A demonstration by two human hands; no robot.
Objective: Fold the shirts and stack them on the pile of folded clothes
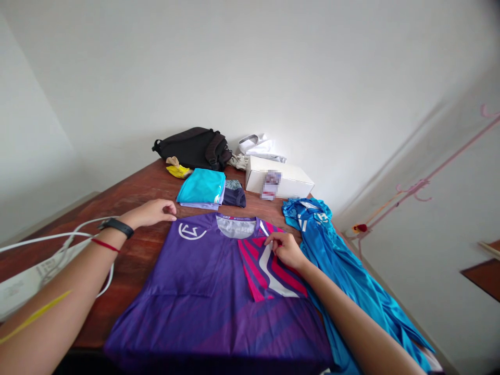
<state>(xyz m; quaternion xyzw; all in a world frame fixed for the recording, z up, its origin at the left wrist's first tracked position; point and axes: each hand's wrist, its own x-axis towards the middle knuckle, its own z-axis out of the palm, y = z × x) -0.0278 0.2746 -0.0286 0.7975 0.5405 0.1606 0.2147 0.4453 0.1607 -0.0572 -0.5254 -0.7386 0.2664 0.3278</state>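
A purple T-shirt [183, 307] lies spread at the table's front, its neckline away from me and its lower part reaching the near edge. Both sleeves are laid inward over the front; the one on the right has pink and white stripes. My left hand [154, 213] is at the left shoulder corner, its fingers curled against the fabric edge. On the striped sleeve, my right hand [288, 251] has its fingers bent and closed on the cloth. Beside the right forearm lies a crumpled blue shiny garment [332, 260].
Behind the shirt are a folded turquoise garment [202, 187], a dark folded cloth [234, 197], a white box [291, 179], a black bag [191, 148] and a yellow item [178, 171]. A white power strip [23, 286] with cables lies left. A pink rack [417, 185] stands right.
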